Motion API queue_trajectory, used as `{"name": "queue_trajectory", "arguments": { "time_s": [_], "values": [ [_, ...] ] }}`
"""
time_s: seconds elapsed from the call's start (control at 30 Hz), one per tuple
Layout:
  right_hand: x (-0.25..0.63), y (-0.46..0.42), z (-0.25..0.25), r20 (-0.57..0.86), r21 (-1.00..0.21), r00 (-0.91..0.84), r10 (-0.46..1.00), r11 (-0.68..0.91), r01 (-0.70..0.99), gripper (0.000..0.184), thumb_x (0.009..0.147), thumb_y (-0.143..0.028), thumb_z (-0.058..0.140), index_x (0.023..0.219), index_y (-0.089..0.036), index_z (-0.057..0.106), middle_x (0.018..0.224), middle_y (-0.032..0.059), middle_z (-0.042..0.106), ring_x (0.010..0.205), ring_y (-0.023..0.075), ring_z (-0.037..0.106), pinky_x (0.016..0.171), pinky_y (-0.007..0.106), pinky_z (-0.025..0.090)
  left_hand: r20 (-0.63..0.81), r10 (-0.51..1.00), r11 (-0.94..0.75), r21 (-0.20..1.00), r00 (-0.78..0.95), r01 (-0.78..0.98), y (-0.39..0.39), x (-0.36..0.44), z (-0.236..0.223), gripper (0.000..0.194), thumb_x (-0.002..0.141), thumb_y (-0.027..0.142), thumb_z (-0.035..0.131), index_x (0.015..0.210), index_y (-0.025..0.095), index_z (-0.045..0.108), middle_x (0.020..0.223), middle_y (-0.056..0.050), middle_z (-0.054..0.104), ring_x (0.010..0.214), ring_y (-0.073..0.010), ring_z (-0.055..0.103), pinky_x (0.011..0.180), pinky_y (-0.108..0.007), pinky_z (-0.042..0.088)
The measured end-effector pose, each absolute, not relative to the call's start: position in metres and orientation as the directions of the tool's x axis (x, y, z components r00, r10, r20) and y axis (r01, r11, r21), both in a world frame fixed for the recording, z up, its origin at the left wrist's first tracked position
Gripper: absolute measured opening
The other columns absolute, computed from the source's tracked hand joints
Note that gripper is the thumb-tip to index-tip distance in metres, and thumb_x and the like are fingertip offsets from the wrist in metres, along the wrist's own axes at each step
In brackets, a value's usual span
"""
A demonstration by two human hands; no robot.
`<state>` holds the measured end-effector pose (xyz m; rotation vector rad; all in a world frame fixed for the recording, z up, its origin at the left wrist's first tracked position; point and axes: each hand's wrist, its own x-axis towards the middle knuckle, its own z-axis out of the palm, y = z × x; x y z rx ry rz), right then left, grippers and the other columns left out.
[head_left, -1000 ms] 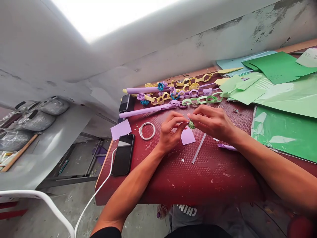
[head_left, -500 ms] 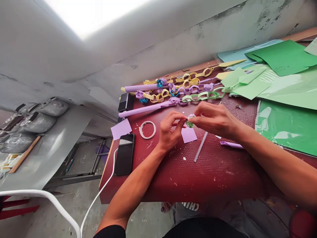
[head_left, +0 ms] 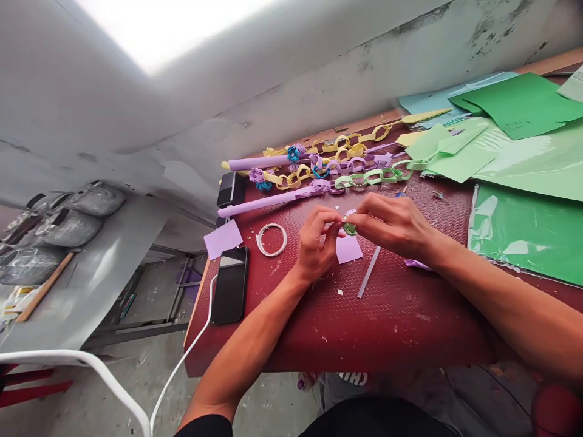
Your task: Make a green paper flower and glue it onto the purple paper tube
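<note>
My left hand [head_left: 316, 243] and my right hand [head_left: 394, 223] meet over the middle of the dark red table [head_left: 355, 328]. Between their fingertips they pinch a small rolled green paper piece [head_left: 350, 228], mostly hidden by the fingers. Just under the hands lies a lilac paper square [head_left: 348, 249]. A thin pale strip [head_left: 368, 273] lies below my right hand, and a lilac scrap [head_left: 416, 264] shows under my right wrist.
Paper chains [head_left: 350, 170] in yellow, lilac and green and lilac paper rolls [head_left: 264, 203] lie behind the hands. Green paper sheets [head_left: 523, 158] cover the right side. A phone [head_left: 231, 284] with a white cable, a white ring [head_left: 271, 239] and another lilac square [head_left: 223, 238] lie left.
Both hands have stayed together on the green piece, the fingers shifting slightly around it. The view has drifted a little; nothing on the table has moved.
</note>
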<state>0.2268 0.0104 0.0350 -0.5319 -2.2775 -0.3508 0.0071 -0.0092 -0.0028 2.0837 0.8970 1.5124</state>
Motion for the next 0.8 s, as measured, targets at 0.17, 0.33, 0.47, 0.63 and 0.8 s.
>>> {"name": "queue_trajectory", "arguments": {
  "time_s": [0.17, 0.33, 0.47, 0.63, 0.8],
  "values": [
    [0.223, 0.007, 0.034, 0.727, 0.033, -0.607, 0.321, 0.866, 0.499, 0.014, 0.107, -0.016, 0.053, 0.111, -0.020, 0.066, 0.095, 0.0029, 0.060, 0.073, 0.0118, 0.051, 0.056, 0.028, 0.035, 0.751, 0.635, -0.760, 0.566, 0.181, 0.319, -0.013, 0.009, 0.000, 0.009, 0.105, 0.018, 0.061, 0.113, 0.022, 0.065, 0.108, -0.004, 0.063, 0.096, -0.0121, 0.064, 0.067, -0.018, 0.065],
    [0.214, 0.007, 0.029, 0.799, -0.216, -0.468, 0.377, 0.907, 0.361, 0.015, 0.103, -0.014, 0.061, 0.116, -0.019, 0.069, 0.093, 0.0023, 0.058, 0.077, 0.0113, 0.054, 0.063, 0.025, 0.043, 0.790, 0.598, -0.760, 0.507, 0.132, 0.407, -0.013, 0.007, 0.000, 0.009, 0.105, 0.019, 0.062, 0.112, 0.021, 0.065, 0.106, -0.005, 0.066, 0.095, -0.0130, 0.066, 0.066, -0.019, 0.062],
    [0.213, 0.011, 0.032, 0.789, -0.384, -0.446, 0.422, 0.906, 0.176, 0.017, 0.100, -0.013, 0.066, 0.114, -0.021, 0.073, 0.087, -0.0005, 0.055, 0.072, 0.0094, 0.052, 0.062, 0.023, 0.042, 0.794, 0.594, -0.753, 0.491, 0.132, 0.438, -0.013, 0.006, 0.001, 0.009, 0.104, 0.018, 0.063, 0.112, 0.021, 0.065, 0.105, -0.005, 0.067, 0.096, -0.0137, 0.067, 0.069, -0.021, 0.063],
    [0.219, 0.014, 0.031, 0.796, -0.404, -0.378, 0.473, 0.880, 0.249, 0.019, 0.097, -0.018, 0.073, 0.116, -0.021, 0.074, 0.095, 0.0017, 0.060, 0.077, 0.0109, 0.056, 0.067, 0.026, 0.048, 0.805, 0.577, -0.778, 0.490, 0.139, 0.395, -0.014, 0.007, 0.004, 0.011, 0.103, 0.015, 0.063, 0.112, 0.021, 0.065, 0.105, -0.004, 0.067, 0.094, -0.0132, 0.066, 0.067, -0.020, 0.062],
    [0.221, 0.015, 0.024, 0.775, -0.354, -0.432, 0.461, 0.883, 0.308, 0.019, 0.101, -0.020, 0.068, 0.119, -0.020, 0.073, 0.100, 0.0054, 0.067, 0.085, 0.0145, 0.064, 0.074, 0.030, 0.054, 0.819, 0.545, -0.801, 0.446, 0.180, 0.399, -0.013, 0.006, 0.006, 0.012, 0.102, 0.014, 0.063, 0.111, 0.022, 0.065, 0.101, -0.003, 0.069, 0.091, -0.0133, 0.066, 0.069, -0.022, 0.060]
  ]
}}
